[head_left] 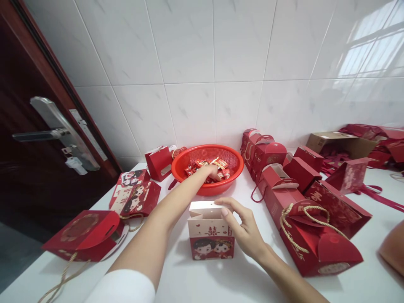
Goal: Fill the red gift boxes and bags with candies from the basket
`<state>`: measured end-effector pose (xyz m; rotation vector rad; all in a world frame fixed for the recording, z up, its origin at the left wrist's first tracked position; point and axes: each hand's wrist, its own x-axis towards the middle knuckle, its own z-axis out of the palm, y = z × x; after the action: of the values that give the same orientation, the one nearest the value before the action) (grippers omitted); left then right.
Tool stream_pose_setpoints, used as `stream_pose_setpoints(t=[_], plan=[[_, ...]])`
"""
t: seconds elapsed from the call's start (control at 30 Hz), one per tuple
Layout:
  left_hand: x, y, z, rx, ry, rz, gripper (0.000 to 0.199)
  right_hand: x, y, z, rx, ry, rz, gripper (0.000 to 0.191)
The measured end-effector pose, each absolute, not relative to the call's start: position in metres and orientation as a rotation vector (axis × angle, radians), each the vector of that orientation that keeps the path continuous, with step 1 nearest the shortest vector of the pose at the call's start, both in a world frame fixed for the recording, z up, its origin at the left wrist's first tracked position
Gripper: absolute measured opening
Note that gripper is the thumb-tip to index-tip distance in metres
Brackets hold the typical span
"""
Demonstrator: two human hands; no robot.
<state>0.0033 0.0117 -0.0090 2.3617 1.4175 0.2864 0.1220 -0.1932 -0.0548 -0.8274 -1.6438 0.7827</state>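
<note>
A small upright gift box (212,240), cream above and red below with two cartoon faces, stands on the white table with its top unfolded. My right hand (241,225) grips the box's upper right edge between thumb and fingers. Behind it, a red plastic colander (208,191) contains several small wrapped candies (222,163). My left hand (213,171) reaches down among these candies. Its fingertips are hidden, so whether it holds one does not show.
Several finished-looking red boxes (318,240) line the right side, some with rope handles. A cardboard carton (344,141) sits farther right. Left lie a red box (86,231) and cartoon-printed boxes (135,191). The door handle (41,134) is beyond the table's left edge.
</note>
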Motion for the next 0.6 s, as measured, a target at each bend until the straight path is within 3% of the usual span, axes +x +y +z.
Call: stream_pose_setpoints(t=[0.13,0.23,0.6], plan=[[0.004,0.017,-0.008,2.252,1.554,0.004,0.026,0.122,-0.193,-0.054,-0.834,-1.655,0.757,0.025],[-0.002,0.017,-0.003,2.222,1.57,-0.011,0.025,0.123,-0.193,-0.054,-0.835,-1.66,0.754,0.025],[-0.047,-0.018,0.03,2.135,1.188,0.639,0.044,0.123,-0.196,-0.052,-0.86,-1.651,0.71,0.025]])
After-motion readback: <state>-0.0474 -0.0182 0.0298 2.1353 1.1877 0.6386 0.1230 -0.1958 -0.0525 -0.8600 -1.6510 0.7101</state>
